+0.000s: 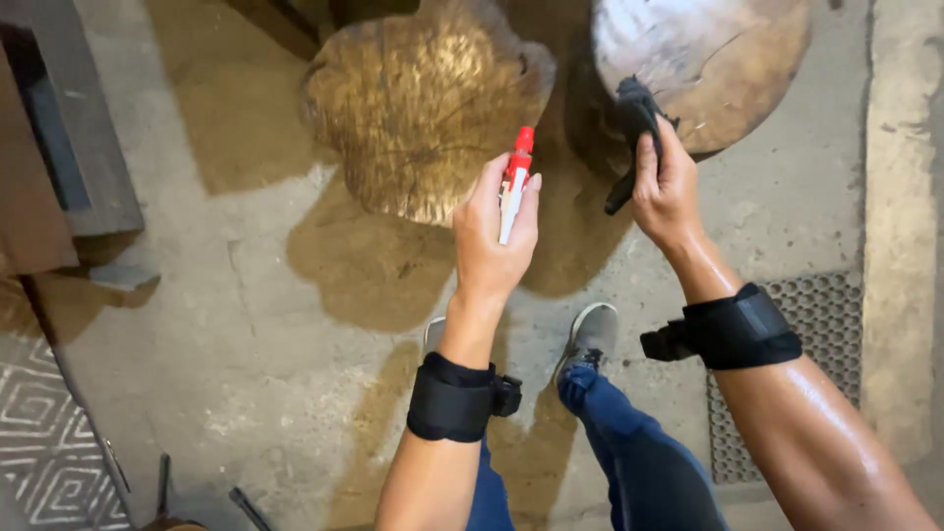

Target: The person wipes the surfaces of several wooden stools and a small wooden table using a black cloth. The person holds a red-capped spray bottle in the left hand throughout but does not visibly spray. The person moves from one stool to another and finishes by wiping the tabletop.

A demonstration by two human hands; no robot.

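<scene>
We took the golden-brown wood slab as our landmark; it lay flat with an irregular rounded outline and visible growth rings. Just below its lower right edge we held a slim bottle in our left hand, fingers closed around its white body, its red cap pointing up toward the slab. Whatever label the bottle carried was hidden by the fingers, so we could not tell its colour or shape.

To the right of the slab sat a second wood round, paler and greyish on top, browner toward its near edge. Our right hand was clenched on a dark cloth, which was pressed against the near left edge of that second round, with a strip of it hanging down below the fist.

Both forearms wore black straps near the wrist. Below the slab, the concrete floor showed darker brownish stains. A grey shoe and blue trouser leg stood below and right of the slab, and a metal grate lay farther right
</scene>
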